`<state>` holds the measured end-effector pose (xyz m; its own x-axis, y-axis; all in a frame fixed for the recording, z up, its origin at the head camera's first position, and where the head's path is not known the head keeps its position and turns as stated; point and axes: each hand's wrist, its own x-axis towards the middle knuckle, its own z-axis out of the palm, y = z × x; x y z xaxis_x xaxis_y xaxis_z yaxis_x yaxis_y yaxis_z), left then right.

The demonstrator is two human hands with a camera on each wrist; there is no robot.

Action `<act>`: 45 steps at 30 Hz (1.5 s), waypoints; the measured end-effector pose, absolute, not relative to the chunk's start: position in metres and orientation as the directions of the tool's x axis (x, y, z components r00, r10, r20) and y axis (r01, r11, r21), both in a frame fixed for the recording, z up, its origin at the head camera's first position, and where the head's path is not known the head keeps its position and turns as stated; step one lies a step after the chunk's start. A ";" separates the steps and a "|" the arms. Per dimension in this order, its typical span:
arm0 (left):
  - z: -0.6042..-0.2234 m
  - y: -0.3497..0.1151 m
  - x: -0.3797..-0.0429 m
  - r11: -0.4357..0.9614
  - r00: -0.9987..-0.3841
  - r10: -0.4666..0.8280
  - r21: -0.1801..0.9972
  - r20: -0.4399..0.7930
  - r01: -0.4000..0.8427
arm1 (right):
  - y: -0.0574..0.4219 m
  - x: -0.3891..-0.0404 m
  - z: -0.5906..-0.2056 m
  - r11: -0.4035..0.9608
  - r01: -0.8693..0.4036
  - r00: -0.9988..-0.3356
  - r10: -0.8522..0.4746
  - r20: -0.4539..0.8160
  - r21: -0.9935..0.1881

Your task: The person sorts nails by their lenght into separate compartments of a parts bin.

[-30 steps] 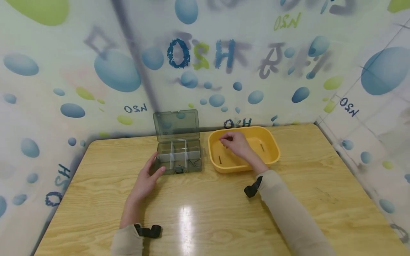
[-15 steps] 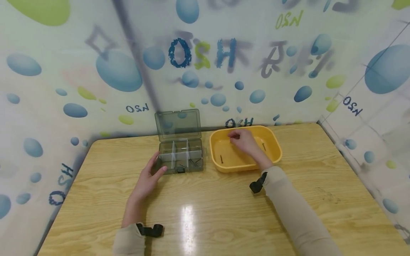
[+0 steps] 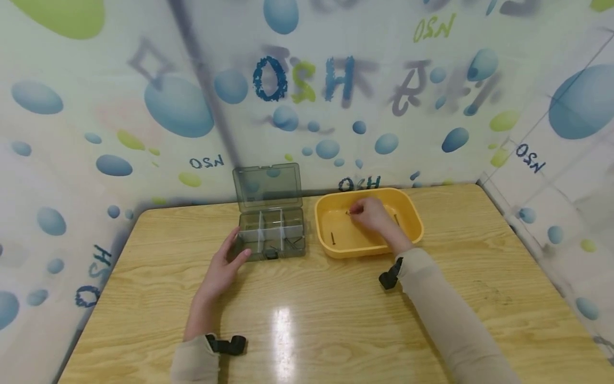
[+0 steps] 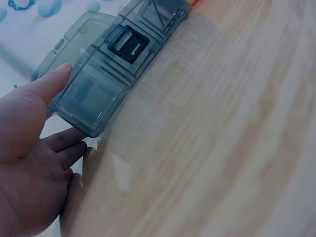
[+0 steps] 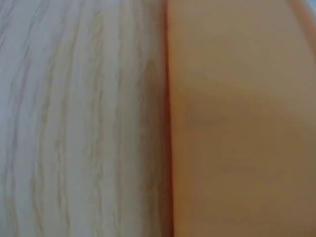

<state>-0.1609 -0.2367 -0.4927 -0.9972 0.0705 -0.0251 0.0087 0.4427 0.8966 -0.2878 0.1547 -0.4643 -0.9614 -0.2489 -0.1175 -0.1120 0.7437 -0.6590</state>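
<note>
A dark translucent compartment box [image 3: 272, 255] stands on the table with its lid [image 3: 267, 188] raised. My left hand [image 3: 224, 271] holds the box's left end, thumb at the front corner and fingers along the side, as the left wrist view also shows. Several screws [image 3: 292, 244] lie in its front right compartment. To the right is a yellow tray [image 3: 322, 241]. Over it, my right hand [image 3: 371, 215] pinches a small screw [image 3: 348, 213], mostly hidden by the fingers. Other screws lie on the tray floor, one at left [image 3: 333, 238] and one at right [image 3: 396, 219].
The wooden table [image 3: 336, 320] runs back to a printed wall covering [image 3: 384, 117] close behind the box and tray. In the right wrist view only the table and the blurred tray side [image 5: 237, 123] show.
My right hand has moved a little to the right within the tray, and a screw now shows at its fingertips. The left hand has stayed at the box.
</note>
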 end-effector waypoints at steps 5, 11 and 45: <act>-0.494 -0.237 -0.162 0.439 -0.997 0.075 0.898 -0.012 0.022 | 0.151 -0.290 -0.467 0.797 -0.168 -0.952 -0.283 -0.114 -0.581; -0.495 -0.236 -0.162 0.440 -0.997 0.069 0.898 -0.025 0.008 | 0.148 -0.290 -0.466 0.828 -0.161 -0.946 -0.284 -0.155 -0.537; -0.492 -0.236 -0.160 0.422 -0.997 0.071 0.907 -0.033 0.001 | 0.143 -0.282 -0.462 0.867 -0.239 -0.943 -0.315 -0.107 -0.437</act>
